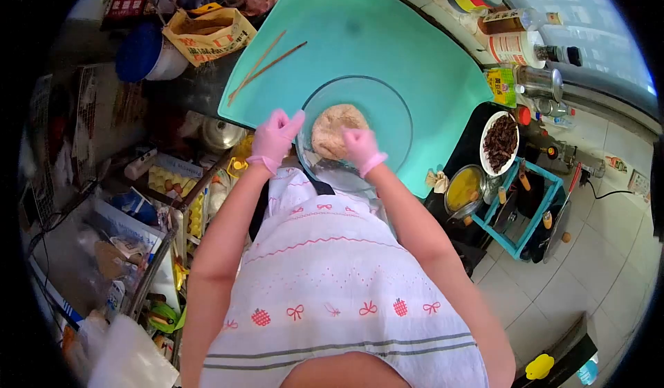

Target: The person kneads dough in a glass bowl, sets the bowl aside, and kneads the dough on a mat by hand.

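Note:
A ball of pale brown dough (336, 131) lies in a clear glass bowl (395, 111), which stands on the turquoise mat near my body. In a pink glove, my left hand (277, 137) is closed at the bowl's left rim, with the fingertips on the glass. My right hand (363, 150), gloved too, is curled into a fist against the right side of the dough. Its fingers face away from me, and I make out nothing inside the fist. Two chopsticks (257, 70) lie crossed on the mat, beyond my left hand.
The turquoise mat (429, 63) covers the counter. Bottles (515, 48) line the right edge, near a white plate of dark food (499, 142) and a pot of yellow content (465, 189). A paper bag (209, 34) stands at the far left, above a cluttered shelf with eggs (173, 180).

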`<control>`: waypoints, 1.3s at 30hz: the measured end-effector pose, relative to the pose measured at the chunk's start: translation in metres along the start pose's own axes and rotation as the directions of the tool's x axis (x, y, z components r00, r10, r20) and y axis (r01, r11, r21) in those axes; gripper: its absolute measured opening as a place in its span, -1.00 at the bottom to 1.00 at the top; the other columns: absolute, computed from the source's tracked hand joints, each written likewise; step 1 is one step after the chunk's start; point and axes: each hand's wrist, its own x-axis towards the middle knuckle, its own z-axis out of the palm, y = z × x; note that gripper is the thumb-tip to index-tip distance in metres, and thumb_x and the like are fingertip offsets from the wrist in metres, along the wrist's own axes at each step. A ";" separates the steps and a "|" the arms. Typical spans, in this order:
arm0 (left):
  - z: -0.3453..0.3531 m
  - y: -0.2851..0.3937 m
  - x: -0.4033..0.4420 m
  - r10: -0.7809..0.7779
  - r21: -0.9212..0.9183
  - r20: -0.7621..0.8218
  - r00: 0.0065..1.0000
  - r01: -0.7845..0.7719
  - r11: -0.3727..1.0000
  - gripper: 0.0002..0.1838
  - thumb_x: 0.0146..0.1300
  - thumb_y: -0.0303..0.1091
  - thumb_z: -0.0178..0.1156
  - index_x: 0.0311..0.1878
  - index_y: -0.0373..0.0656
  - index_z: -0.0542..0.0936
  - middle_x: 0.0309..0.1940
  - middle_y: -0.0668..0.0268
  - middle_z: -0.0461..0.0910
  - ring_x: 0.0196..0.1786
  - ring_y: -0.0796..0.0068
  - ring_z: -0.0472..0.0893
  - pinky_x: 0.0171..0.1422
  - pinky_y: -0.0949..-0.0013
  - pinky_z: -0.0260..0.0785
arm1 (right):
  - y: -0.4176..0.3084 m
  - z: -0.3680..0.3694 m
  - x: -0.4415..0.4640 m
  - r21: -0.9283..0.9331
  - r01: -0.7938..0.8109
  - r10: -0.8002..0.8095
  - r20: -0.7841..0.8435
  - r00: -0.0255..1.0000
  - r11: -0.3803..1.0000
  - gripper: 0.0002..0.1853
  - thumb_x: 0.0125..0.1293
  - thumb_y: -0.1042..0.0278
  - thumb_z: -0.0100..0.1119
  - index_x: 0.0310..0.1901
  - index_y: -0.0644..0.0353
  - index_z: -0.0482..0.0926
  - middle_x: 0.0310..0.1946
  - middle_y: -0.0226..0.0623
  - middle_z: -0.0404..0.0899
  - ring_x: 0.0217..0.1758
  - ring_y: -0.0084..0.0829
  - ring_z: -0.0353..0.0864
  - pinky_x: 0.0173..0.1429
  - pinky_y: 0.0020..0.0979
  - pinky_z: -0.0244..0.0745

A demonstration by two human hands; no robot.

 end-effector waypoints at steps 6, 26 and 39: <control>0.028 0.007 0.016 -0.009 0.312 0.055 0.998 -0.009 0.950 -0.32 0.33 0.27 -0.09 0.18 -0.19 0.38 -0.21 -0.06 0.63 -0.09 -0.16 0.59 0.02 -0.01 0.40 | 0.077 -0.014 0.032 -0.085 -0.317 0.285 -0.267 0.921 0.945 -0.58 0.30 0.15 -0.08 -0.41 0.44 0.52 -0.52 0.08 0.53 -0.47 -0.12 0.54 -0.30 -0.16 0.43; 0.038 0.002 0.029 -0.039 0.330 0.130 0.991 -0.006 0.944 -0.34 0.40 0.19 -0.19 0.26 -0.20 0.40 -0.04 -0.15 0.57 0.02 -0.20 0.54 0.13 -0.03 0.38 | -0.035 0.051 0.055 -0.497 -0.014 0.061 0.078 0.995 0.868 -0.76 0.26 0.41 -0.02 -0.24 0.29 0.66 -0.22 0.09 0.65 -0.15 -0.05 0.70 -0.13 -0.14 0.63; 0.037 0.011 0.023 0.016 0.347 0.097 0.995 -0.049 0.937 -0.43 0.41 0.15 -0.19 0.14 -0.15 0.47 -0.07 -0.13 0.58 -0.01 -0.22 0.54 0.10 -0.06 0.38 | -0.015 0.050 0.055 -0.426 0.318 -0.334 0.038 0.942 0.847 -0.70 0.30 0.30 -0.09 -0.34 0.31 0.61 -0.27 0.12 0.64 -0.21 0.02 0.67 -0.13 -0.07 0.57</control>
